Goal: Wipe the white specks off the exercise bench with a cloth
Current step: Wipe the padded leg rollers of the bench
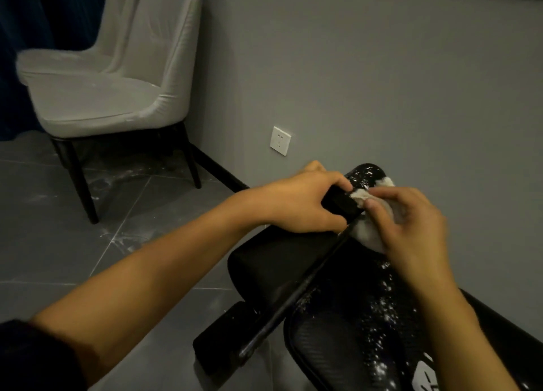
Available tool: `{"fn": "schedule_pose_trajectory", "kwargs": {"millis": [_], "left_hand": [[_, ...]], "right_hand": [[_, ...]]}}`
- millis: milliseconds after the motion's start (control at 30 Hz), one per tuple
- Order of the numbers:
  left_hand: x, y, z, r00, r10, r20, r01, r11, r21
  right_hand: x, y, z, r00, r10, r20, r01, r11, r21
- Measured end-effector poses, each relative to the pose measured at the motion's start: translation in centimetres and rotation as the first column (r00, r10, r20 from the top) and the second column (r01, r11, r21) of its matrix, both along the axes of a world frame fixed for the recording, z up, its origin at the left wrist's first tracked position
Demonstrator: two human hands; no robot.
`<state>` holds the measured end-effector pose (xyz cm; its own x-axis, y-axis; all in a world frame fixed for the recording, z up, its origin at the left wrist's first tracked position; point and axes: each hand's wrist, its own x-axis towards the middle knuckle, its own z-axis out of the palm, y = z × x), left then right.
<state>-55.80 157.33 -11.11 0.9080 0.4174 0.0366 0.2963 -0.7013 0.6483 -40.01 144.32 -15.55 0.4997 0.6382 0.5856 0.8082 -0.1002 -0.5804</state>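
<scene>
The black exercise bench (338, 340) runs from the lower right toward the wall, its padding dotted with white specks (385, 305). At its far end a black foam roller (365, 173) is also speckled. My left hand (299, 202) grips the near part of that roller. My right hand (411, 223) holds a bunched pale cloth (367, 232) pressed against the roller and the bench's upper end. Most of the cloth is hidden under my fingers.
A light grey upholstered chair (117, 76) on black legs stands at the left against the grey wall. A white wall socket (280, 140) sits low on the wall. The dark tiled floor (117, 229) carries white smears.
</scene>
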Motion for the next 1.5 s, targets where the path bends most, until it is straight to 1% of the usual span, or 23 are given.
{"fn": "schedule_pose_trajectory", "kwargs": {"millis": [100,200,267,333,367,467,567,667,733,800,867,933,967,1000,1067,1167,1233,1267,1300,1333,1400,1467,1500], "left_hand": [[-0.3,0.1,-0.2,1.000,0.010,0.014,-0.010,1.000,0.012],[-0.6,0.2,-0.5,0.999,0.018,0.039,-0.018,1.000,0.021],[-0.3,0.1,-0.6,0.998,0.019,0.061,-0.021,0.999,0.032],[-0.5,-0.1,-0.8,0.997,0.032,0.076,-0.032,0.999,0.005],[-0.6,-0.1,-0.8,0.996,0.040,0.078,-0.039,0.999,-0.014],[-0.7,-0.2,-1.1,0.994,0.051,0.101,-0.041,0.994,-0.099],[-0.6,0.0,-1.5,0.986,0.048,0.160,-0.017,0.982,-0.190],[-0.5,0.2,-1.7,0.980,0.035,0.196,0.011,0.973,-0.231],[-0.5,0.4,-1.9,0.978,0.020,0.208,0.030,0.971,-0.236],[-0.6,0.6,-2.2,0.975,0.013,0.222,0.039,0.972,-0.231],[-0.7,0.9,-2.5,0.973,0.000,0.229,0.055,0.971,-0.234],[-0.8,1.0,-2.8,0.968,-0.015,0.249,0.079,0.966,-0.246],[-0.8,1.0,-2.9,0.966,-0.019,0.256,0.084,0.965,-0.247],[-0.9,1.0,-2.9,0.966,-0.026,0.259,0.091,0.965,-0.244],[-1.2,1.0,-2.9,0.966,-0.038,0.256,0.101,0.966,-0.240],[-1.5,1.1,-2.8,0.968,-0.051,0.245,0.115,0.960,-0.257],[-1.6,1.1,-2.6,0.972,-0.050,0.230,0.114,0.955,-0.275],[-1.6,1.1,-2.6,0.973,-0.044,0.229,0.109,0.954,-0.280],[-1.6,1.1,-2.6,0.972,-0.035,0.231,0.102,0.953,-0.284],[-1.6,1.1,-2.6,0.971,-0.025,0.239,0.095,0.953,-0.287],[-1.5,1.0,-2.8,0.969,-0.015,0.245,0.086,0.954,-0.286],[-1.5,1.0,-2.9,0.968,-0.010,0.253,0.085,0.955,-0.285],[-1.5,0.9,-2.9,0.967,-0.006,0.254,0.081,0.954,-0.287]], "right_hand": [[1.0,1.6,0.4,1.000,-0.004,-0.010,0.004,1.000,-0.023],[0.9,2.6,1.0,0.995,-0.050,-0.090,0.050,0.999,-0.001],[0.5,2.1,0.9,0.996,-0.016,-0.091,0.018,1.000,0.022],[-0.1,1.1,0.3,0.998,0.060,-0.031,-0.059,0.998,0.030],[-0.2,0.6,0.0,0.996,0.089,-0.026,-0.088,0.996,0.024],[-0.1,0.1,-0.2,0.991,0.105,-0.083,-0.105,0.994,0.005],[0.5,2.0,0.9,0.990,-0.019,-0.141,0.019,1.000,-0.003],[1.5,4.6,2.1,0.967,-0.184,-0.177,0.176,0.983,-0.057],[1.2,5.3,2.3,0.954,-0.233,-0.187,0.223,0.972,-0.075],[-0.3,4.5,2.5,0.958,-0.184,-0.221,0.179,0.983,-0.042],[-2.2,2.7,2.6,0.967,-0.050,-0.250,0.047,0.999,-0.018],[-3.4,1.4,2.8,0.964,0.054,-0.260,-0.066,0.997,-0.037],[-3.4,1.2,2.9,0.969,0.055,-0.242,-0.072,0.996,-0.061],[-3.2,1.4,3.0,0.977,0.010,-0.214,-0.030,0.995,-0.090],[-2.4,2.7,3.2,0.981,-0.138,-0.133,0.118,0.981,-0.153],[-0.2,5.3,3.7,0.945,-0.320,-0.070,0.297,0.927,-0.231],[0.8,6.7,3.9,0.922,-0.383,-0.063,0.349,0.889,-0.298],[0.8,6.9,4.0,0.920,-0.385,-0.071,0.346,0.886,-0.310],[0.5,6.8,4.1,0.931,-0.353,-0.095,0.311,0.902,-0.299],[-0.1,6.1,4.3,0.949,-0.286,-0.131,0.243,0.930,-0.275],[-1.4,3.9,4.3,0.984,-0.097,-0.149,0.056,0.964,-0.258],[-1.8,2.2,4.3,0.988,0.057,-0.144,-0.097,0.955,-0.282],[-1.2,1.8,4.4,0.987,0.071,-0.148,-0.111,0.953,-0.284]]}}
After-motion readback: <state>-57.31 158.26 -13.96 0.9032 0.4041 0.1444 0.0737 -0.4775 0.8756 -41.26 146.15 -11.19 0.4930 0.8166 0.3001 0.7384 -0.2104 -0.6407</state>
